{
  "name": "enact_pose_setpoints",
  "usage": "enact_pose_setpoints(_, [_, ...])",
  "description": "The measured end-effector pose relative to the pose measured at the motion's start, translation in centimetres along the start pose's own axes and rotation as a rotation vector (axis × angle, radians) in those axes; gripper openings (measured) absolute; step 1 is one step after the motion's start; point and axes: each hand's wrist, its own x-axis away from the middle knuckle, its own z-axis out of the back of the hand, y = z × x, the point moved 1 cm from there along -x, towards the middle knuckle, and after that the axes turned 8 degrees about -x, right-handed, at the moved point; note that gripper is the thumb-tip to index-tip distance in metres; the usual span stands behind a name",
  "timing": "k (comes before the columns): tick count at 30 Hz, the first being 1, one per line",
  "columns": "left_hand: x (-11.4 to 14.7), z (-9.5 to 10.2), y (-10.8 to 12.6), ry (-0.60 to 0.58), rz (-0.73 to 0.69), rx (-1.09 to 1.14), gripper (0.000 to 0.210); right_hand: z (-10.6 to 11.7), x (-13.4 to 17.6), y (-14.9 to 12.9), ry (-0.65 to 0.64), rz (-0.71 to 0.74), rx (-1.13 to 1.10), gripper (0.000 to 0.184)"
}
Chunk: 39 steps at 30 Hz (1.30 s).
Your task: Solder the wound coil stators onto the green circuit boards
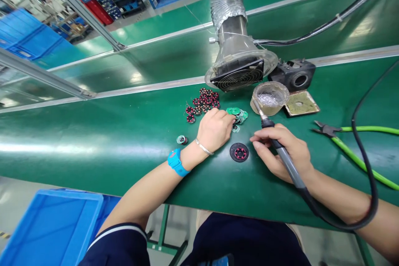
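My left hand (215, 129) reaches to a small pile of round green circuit boards (240, 115). Its fingers are drawn together at the near side of the pile, on a board there; the fingertips are partly hidden. In my right hand (288, 151) is a soldering iron (289, 166), its tip pointing up and away, close to the rim of a tub of silvery scraps (270, 97). Between both hands, a red-and-black wound coil (240, 152) sits on a round black base on the bench. Left of my left wrist stands another coil with a green board on top (182, 139).
Several red coils (204, 102) lie clustered behind my left hand. A fume extractor (238, 77) hangs above the green bench (124, 145). Back right are a black soldering iron holder (294, 75) and a yellowish sponge tray (301, 104). Green-handled cutters (328, 129) and the iron's cable (368, 149) occupy the right.
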Motion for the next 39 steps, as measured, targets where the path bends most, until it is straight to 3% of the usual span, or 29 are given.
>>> enact_pose_setpoints(3, [0.1, 0.9, -0.4, 0.057, 0.180, 0.254, 0.020, 0.0, -0.2, -0.1, 0.010, 0.027, 0.049, 0.027])
enact_pose_setpoints(7, [1.2, 1.8, -0.3, -0.009, 0.408, 0.612, 0.021, -0.3, -0.8, -0.5, 0.026, 0.105, 0.123, 0.031])
enact_pose_setpoints(14, [2.1, 1.8, 1.2, 0.045, 0.226, 0.411, 0.016, -1.4, -1.5, -0.2, -0.023, 0.247, 0.167, 0.029])
enact_pose_setpoints(19, [1.8, 0.8, 0.4, -0.024, 0.475, 0.736, 0.021, -1.2, -1.8, 0.5, 0.012, 0.296, 0.248, 0.027])
enact_pose_setpoints(23, [1.9, 1.1, 0.5, -0.113, 0.553, 0.986, 0.023, -1.1, -1.9, 0.0, 0.022, 0.291, 0.229, 0.032])
enact_pose_setpoints(30, [2.6, 2.7, 1.2, -0.353, 0.433, 1.123, 0.029, -0.9, -1.5, -1.1, -0.066, 0.299, 0.123, 0.033])
enact_pose_setpoints(33, [3.2, 3.1, 0.8, -0.347, 0.340, 0.930, 0.030, -0.4, -1.1, -0.9, -0.068, 0.246, 0.122, 0.035])
enact_pose_setpoints(36, [4.0, 3.0, 0.8, -0.316, 0.114, 0.700, 0.046, 0.2, -0.6, -0.7, -0.115, 0.183, 0.106, 0.036])
enact_pose_setpoints(39, [4.7, 2.1, 1.3, -0.257, 0.004, 0.632, 0.045, 0.7, -0.3, -0.6, -0.186, 0.113, 0.079, 0.036])
